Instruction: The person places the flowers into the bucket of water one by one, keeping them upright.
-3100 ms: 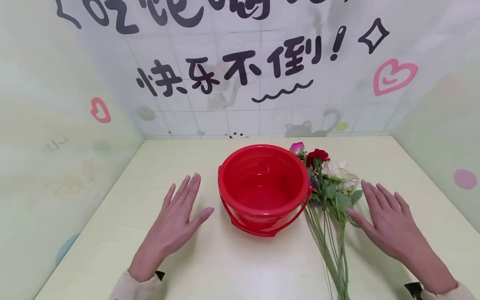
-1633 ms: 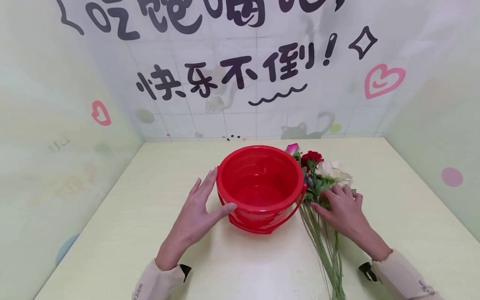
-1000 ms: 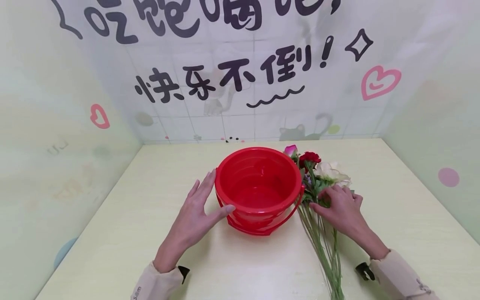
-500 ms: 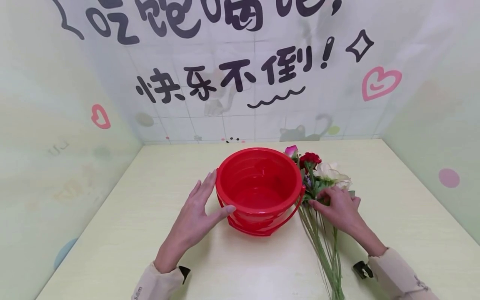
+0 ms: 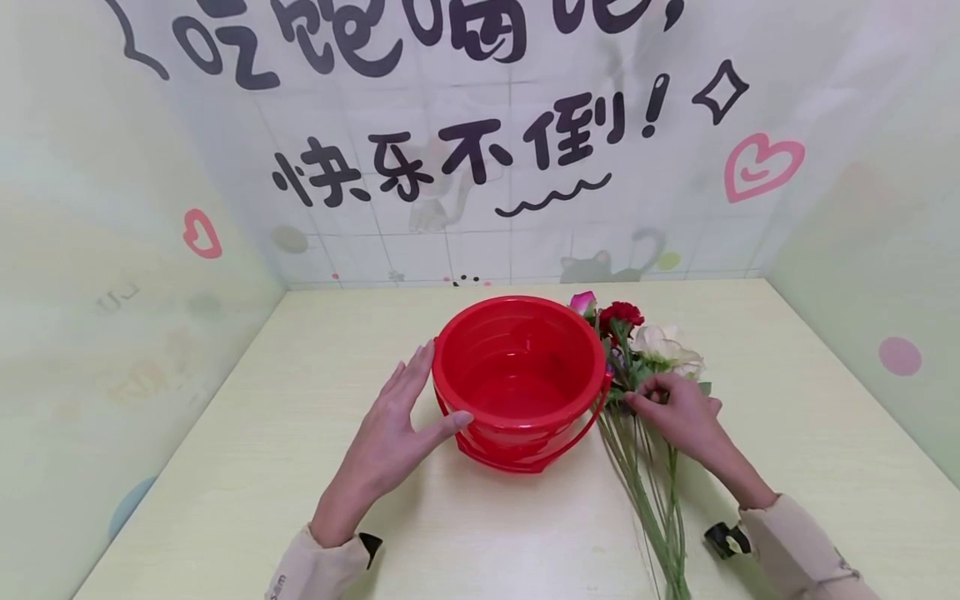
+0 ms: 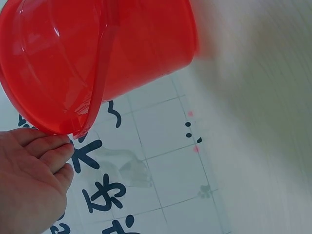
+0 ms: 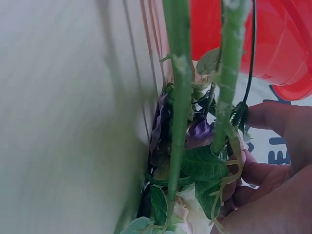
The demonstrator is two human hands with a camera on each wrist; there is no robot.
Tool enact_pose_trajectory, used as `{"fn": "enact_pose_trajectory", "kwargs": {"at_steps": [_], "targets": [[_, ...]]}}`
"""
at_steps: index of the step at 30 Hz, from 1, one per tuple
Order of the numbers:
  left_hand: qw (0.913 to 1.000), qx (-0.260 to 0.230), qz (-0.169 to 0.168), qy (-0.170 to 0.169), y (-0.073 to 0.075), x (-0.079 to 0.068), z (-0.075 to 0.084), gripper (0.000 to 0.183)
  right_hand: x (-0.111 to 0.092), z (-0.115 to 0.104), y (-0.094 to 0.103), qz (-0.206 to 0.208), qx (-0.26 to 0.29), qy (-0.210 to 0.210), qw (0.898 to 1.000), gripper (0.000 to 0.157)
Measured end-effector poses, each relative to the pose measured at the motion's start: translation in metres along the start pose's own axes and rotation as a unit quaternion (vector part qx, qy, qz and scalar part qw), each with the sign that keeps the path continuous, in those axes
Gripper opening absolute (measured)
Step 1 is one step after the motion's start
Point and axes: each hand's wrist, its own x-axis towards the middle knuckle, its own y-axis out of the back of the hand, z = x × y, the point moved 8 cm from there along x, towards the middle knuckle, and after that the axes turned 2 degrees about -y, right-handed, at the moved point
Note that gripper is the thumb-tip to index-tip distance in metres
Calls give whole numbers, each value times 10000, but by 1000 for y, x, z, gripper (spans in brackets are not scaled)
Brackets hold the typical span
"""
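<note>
A red bucket stands upright on the table, its handle hanging down in front. My left hand rests against the bucket's left side with fairly straight fingers, the fingertips touching its rim in the left wrist view. Right of the bucket lies a bunch of artificial flowers: a pink bud, a red carnation, a cream bloom and, in the right wrist view, a purple bloom. My right hand is bent over the bunch, thumb and forefinger pinching a thin dark flower stem; the other fingers are partly hidden.
Long green stems run from the blooms toward the table's near edge. A white wall with black lettering closes off the back of the pale table, and side walls stand left and right.
Both hands have come inward, the left to the bucket, the right onto the flowers. In the last half second the right thumb and forefinger have drawn together on a stem; the left hand stays put.
</note>
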Motion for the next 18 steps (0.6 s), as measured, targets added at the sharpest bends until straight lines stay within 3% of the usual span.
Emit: {"fn": "enact_pose_trajectory", "kwargs": {"at_steps": [10, 18], "targets": [[10000, 23, 22, -67, 0, 0, 1, 95, -2, 0, 6, -102, 510, -287, 9982, 22], [9999, 15, 26, -104, 1, 0, 1, 95, -2, -9, 17, 154, 1201, -324, 9921, 24]]}}
